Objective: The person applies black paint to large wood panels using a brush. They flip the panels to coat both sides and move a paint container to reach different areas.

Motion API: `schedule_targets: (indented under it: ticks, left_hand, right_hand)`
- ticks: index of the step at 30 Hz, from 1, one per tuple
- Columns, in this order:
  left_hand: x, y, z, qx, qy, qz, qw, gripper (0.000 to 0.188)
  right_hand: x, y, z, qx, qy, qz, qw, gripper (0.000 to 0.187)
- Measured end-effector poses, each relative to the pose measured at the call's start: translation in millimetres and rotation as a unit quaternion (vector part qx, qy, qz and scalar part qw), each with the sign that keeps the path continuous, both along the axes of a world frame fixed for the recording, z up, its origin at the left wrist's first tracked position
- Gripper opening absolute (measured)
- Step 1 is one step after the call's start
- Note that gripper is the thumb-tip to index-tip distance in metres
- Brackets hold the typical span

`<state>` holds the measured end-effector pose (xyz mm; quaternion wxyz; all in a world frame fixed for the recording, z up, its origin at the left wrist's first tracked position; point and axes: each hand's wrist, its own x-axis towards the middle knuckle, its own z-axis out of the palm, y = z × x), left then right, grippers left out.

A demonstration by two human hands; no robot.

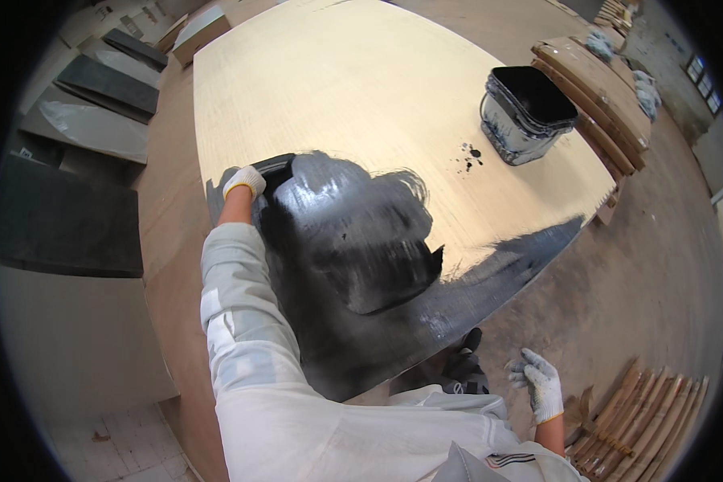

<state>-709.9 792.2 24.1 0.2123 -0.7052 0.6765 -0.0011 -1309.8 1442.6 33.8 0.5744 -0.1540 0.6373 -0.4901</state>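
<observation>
My left hand [245,181], in a white knit glove with a yellow cuff edge, is closed at the left side of a pale wooden panel [337,80]. It grips a dark, paint-covered flat tool [278,169], whose exact kind I cannot make out. Wet black paint [361,201] spreads over the near part of the panel, glossy in the middle and streaky along the right edge. My right hand [541,384], gloved the same way and smudged grey, hangs beside the near edge with its fingers apart and holds nothing.
A square bucket [516,128] of black paint stands on the panel's right side, with black drips [471,157] beside it. Dark and grey boards [68,217] line the left. Brown wrapped panels [594,96] are stacked behind the bucket; more [639,426] lie at lower right.
</observation>
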Motion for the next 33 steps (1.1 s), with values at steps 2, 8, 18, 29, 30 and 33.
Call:
schedule_targets:
  ticks: [2,8,18,29,30,33]
  left_hand:
    - [-7.1,8.1,-6.1,0.039,-0.102,-0.133,0.985,0.036]
    - [-34.1,24.9,-1.2,-0.066,0.008,-0.175,0.982,0.037]
    - [-79.8,-38.2,39.8,0.186,-0.294,-0.36,0.865,0.033]
    - [-33.0,-80.9,-5.5,0.154,-0.307,-0.368,0.864,0.03]
    - [-27.5,-78.5,5.0,0.154,-0.324,-0.377,0.854,0.03]
    - [-71.0,-57.5,1.6,0.205,-0.34,-0.441,0.805,0.025]
  right_hand:
    - [-3.8,24.0,-10.2,0.04,0.028,-0.026,0.998,0.058]
    - [-8.4,79.1,-21.9,0.117,0.074,-0.126,0.982,0.053]
    - [-26.5,57.4,-29.4,0.119,0.073,-0.048,0.989,0.051]
    - [-40.1,53.4,-47.6,0.127,0.034,-0.069,0.989,0.048]
    - [-41.7,55.9,-54.3,0.141,0.027,-0.071,0.987,0.048]
    - [-36.8,57.3,-45.5,0.163,0.058,-0.077,0.982,0.048]
